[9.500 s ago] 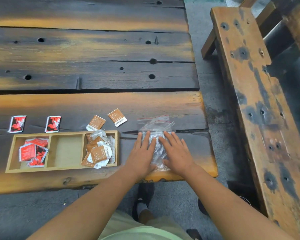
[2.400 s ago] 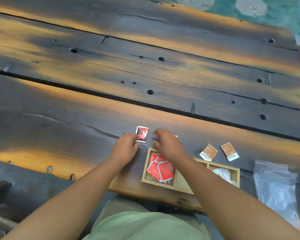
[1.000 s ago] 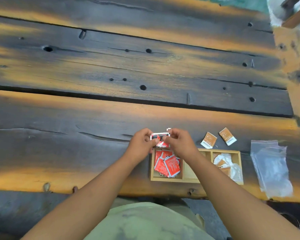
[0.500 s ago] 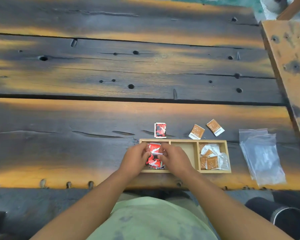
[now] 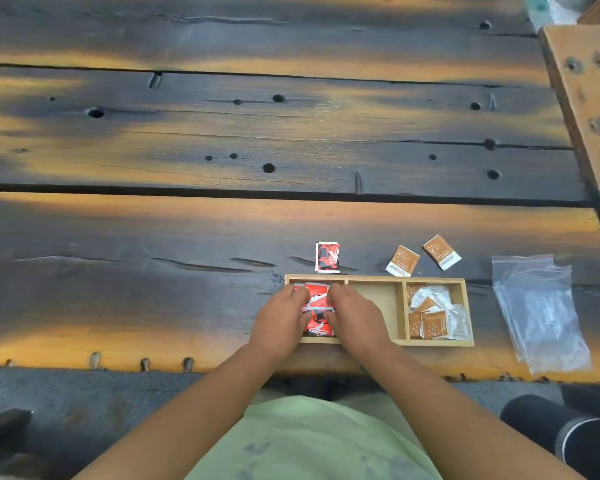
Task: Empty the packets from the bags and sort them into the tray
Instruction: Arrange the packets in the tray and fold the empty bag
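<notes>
- Your wooden tray (image 5: 374, 279) lies near the table's (image 5: 187, 237) front edge, its long axis running left to right, parallel to that edge; it has three compartments side by side.
- The tray's left compartment holds a pile of red packets (image 5: 317, 296); the tray's right compartment holds brown and white packets (image 5: 432, 313), overlapping at mixed angles.
- Just beyond the tray's far rim, above the left compartment, a single red packet (image 5: 327, 257) lies flat, its long axis pointing away from you.
- Also beyond the far rim, towards the tray's right end, two brown packets lie apart from each other; the nearer brown packet (image 5: 402, 260) tilts one way and the farther brown packet (image 5: 442, 252) tilts the other, each with its white end towards the tray.
- To the right of the tray, not touching it, the clear zip bags (image 5: 541, 313) lie flat, long axis running from near to far, red zip strip at the far end.
- Your left hand (image 5: 278, 323) sits at the left side of the tray's left compartment, fingers curled, thumb and fingertips gripping the red packets.
- Your right hand (image 5: 355, 317) faces it from the right side of that same compartment, fingers likewise curled on the red packets; the two hands hold the pile between them.
</notes>
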`<state>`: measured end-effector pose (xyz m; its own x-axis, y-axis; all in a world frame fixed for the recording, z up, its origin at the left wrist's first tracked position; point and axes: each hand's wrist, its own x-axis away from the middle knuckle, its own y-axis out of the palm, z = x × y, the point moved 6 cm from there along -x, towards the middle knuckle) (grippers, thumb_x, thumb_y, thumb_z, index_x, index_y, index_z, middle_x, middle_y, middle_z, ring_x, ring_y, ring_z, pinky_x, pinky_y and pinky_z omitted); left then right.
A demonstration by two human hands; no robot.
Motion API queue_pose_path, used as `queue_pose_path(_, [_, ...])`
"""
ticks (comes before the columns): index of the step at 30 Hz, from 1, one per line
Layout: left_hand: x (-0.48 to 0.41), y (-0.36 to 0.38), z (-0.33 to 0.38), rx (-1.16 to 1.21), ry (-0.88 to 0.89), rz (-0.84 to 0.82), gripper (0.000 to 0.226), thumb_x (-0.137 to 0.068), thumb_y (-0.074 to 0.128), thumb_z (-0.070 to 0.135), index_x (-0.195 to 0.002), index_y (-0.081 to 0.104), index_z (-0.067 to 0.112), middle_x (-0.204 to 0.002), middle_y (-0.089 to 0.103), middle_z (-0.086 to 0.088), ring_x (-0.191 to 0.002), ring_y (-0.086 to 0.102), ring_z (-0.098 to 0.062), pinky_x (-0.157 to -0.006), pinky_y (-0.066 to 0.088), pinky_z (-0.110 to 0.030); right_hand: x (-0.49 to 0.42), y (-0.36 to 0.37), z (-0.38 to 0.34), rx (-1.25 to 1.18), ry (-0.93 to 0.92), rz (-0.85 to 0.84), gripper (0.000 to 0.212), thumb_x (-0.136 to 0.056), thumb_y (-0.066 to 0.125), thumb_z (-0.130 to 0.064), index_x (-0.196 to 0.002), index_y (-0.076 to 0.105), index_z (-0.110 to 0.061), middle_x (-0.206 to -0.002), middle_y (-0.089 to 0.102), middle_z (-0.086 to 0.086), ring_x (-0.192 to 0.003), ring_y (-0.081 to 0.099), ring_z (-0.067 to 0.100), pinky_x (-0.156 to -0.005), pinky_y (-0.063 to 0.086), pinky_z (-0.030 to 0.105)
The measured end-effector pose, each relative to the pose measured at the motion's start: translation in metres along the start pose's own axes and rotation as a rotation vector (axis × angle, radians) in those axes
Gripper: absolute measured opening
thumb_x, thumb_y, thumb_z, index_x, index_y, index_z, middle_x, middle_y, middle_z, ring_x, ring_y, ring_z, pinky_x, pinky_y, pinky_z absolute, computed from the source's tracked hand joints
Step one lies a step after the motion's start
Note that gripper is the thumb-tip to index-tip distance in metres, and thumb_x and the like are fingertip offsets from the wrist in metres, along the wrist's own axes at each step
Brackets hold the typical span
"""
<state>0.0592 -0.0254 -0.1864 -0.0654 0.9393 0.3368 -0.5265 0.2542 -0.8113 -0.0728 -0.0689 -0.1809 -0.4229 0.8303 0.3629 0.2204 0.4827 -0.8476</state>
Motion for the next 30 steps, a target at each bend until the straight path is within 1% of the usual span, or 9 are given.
queue_pose_path(5, [-0.004,0.002,-0.003,-0.02,0.036,-0.041,0.024,-0.095,0.062,0.03,-0.116,0.056,0.019,-0.116,0.057,0.0,-0.106,0.056,-0.023,-0.083,0.048,-0.036,-0.002,0.0,0.001,-0.04,-0.004,-0.048,0.017,-0.093,0.061,-0.028,-0.103,0.05,-0.021,-0.108,0.062,0.001,-0.088,0.063,0.029,-0.071,0.052,0.042])
queue_pose_path(7, [-0.005,0.0,-0.003,0.008,0.033,-0.054,0.024,-0.094,0.063,0.031,-0.114,0.057,0.02,-0.112,0.057,0.002,-0.101,0.057,-0.02,-0.081,0.048,-0.035,-0.004,-0.003,0.004,-0.098,0.015,-0.052,0.016,-0.092,0.063,-0.029,-0.101,0.052,-0.023,-0.101,0.065,-0.001,-0.086,0.062,0.024,-0.07,0.052,0.04])
queue_pose_path(11, [-0.015,-0.008,-0.008,0.12,-0.051,-0.107,0.014,-0.095,0.062,0.033,-0.102,0.061,0.021,-0.086,0.055,0.01,-0.082,0.056,-0.014,-0.065,0.043,-0.028,-0.02,-0.022,0.014,-0.23,0.053,-0.017,0.009,-0.091,0.061,-0.022,-0.096,0.054,-0.024,-0.081,0.063,-0.005,-0.077,0.06,0.021,-0.064,0.045,0.035])
queue_pose_path(13, [-0.024,-0.016,-0.009,0.184,-0.094,-0.104,0.011,-0.095,0.061,0.031,-0.094,0.064,0.02,-0.079,0.062,0.008,-0.078,0.061,-0.015,-0.064,0.046,-0.03,-0.034,-0.034,0.018,-0.254,0.079,-0.006,0.009,-0.091,0.062,-0.02,-0.093,0.053,-0.023,-0.077,0.062,-0.004,-0.076,0.061,0.022,-0.066,0.047,0.037])
queue_pose_path(17, [-0.046,-0.029,-0.011,0.238,-0.157,-0.042,0.012,-0.094,0.06,0.027,-0.086,0.063,0.019,-0.077,0.067,0.004,-0.074,0.062,-0.014,-0.064,0.049,-0.03,-0.066,-0.049,0.021,-0.209,0.079,0.001,0.01,-0.091,0.062,-0.018,-0.097,0.056,-0.02,-0.087,0.065,0.001,-0.084,0.062,0.025,-0.071,0.051,0.039])
queue_pose_path(20, [-0.065,-0.031,-0.01,0.194,-0.165,-0.026,0.011,-0.095,0.059,0.027,-0.087,0.063,0.019,-0.082,0.069,0.002,-0.08,0.065,-0.017,-0.071,0.057,-0.038,-0.088,-0.049,0.021,-0.148,0.071,-0.041,0.018,-0.09,0.065,-0.02,-0.105,0.058,-0.017,-0.1,0.066,0.006,-0.092,0.061,0.026,-0.077,0.052,0.039])
queue_pose_path(24, [-0.093,-0.028,-0.004,0.118,-0.172,-0.063,0.009,-0.094,0.061,0.026,-0.091,0.062,0.017,-0.092,0.069,-0.003,-0.083,0.064,-0.019,-0.076,0.057,-0.04,-0.108,-0.038,0.022,-0.034,0.057,-0.1,0.027,-0.091,0.066,-0.024,-0.115,0.055,-0.02,-0.114,0.058,0.007,-0.098,0.06,0.026,-0.08,0.053,0.042])
queue_pose_path(27, [-0.105,-0.02,-0.006,0.125,-0.241,-0.124,0.021,-0.09,0.068,0.034,-0.091,0.056,0.016,-0.095,0.068,-0.004,-0.086,0.064,-0.021,-0.077,0.057,-0.041,-0.118,-0.033,0.023,-0.01,0.063,-0.11,0.027,-0.094,0.063,-0.02,-0.12,0.055,-0.02,-0.12,0.055,0.007,-0.102,0.059,0.027,-0.081,0.053,0.039])
queue_pose_path(30, [-0.112,-0.012,-0.006,0.03,-0.26,-0.133,0.043,-0.085,0.07,0.051,-0.102,0.046,0.02,-0.099,0.065,-0.004,-0.09,0.065,-0.024,-0.072,0.052,-0.037,-0.129,-0.03,0.026,-0.063,0.099,-0.112,0.022,-0.095,0.06,-0.019,-0.117,0.057,-0.019,-0.118,0.056,0.007,-0.101,0.059,0.027,-0.079,0.049,0.035])
